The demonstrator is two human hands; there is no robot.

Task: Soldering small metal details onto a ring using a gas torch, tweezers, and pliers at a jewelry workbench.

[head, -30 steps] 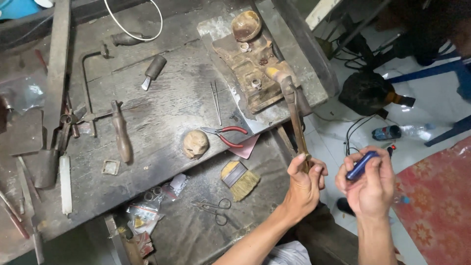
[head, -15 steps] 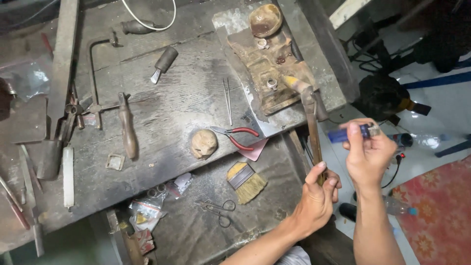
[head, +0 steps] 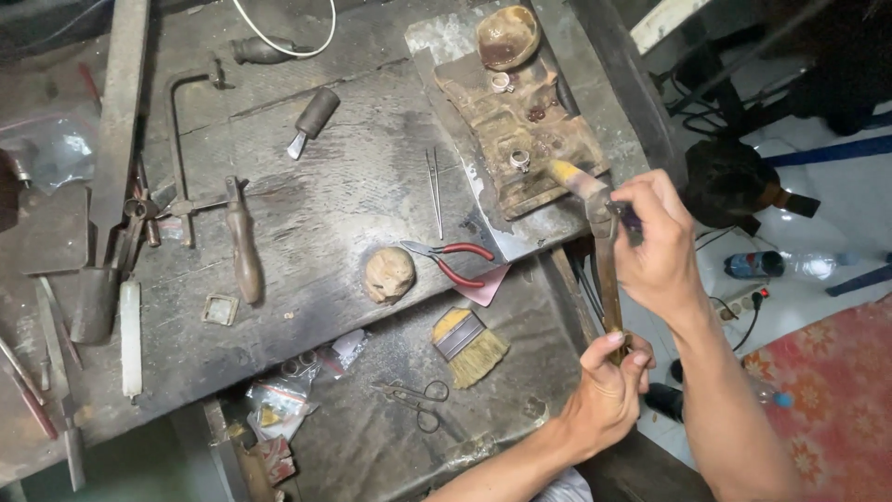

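Note:
My left hand (head: 606, 390) grips the lower end of a long brass torch pipe (head: 606, 279), which slants up to a yellowish tip (head: 567, 173). Higher on the pipe, my right hand (head: 656, 244) pinches a small dark blue lighter (head: 630, 217) just right of the tip. The tip lies at the edge of a charred soldering block (head: 492, 107), close to a silver ring (head: 518, 160). A second ring (head: 502, 82) and a brown bowl (head: 506, 35) sit further back on the block.
On the dark bench lie tweezers (head: 434, 191), red-handled pliers (head: 452, 261), a tan lump (head: 388, 274), a saw frame (head: 190, 139) and a wooden-handled tool (head: 243, 244). The lower tray holds a brush (head: 469, 346) and scissors (head: 415, 400). Right: bottle (head: 757, 265), red rug (head: 827, 390).
My right hand has risen with the lighter from beside my left hand up to the torch tip. The left hand keeps its hold on the pipe's lower end.

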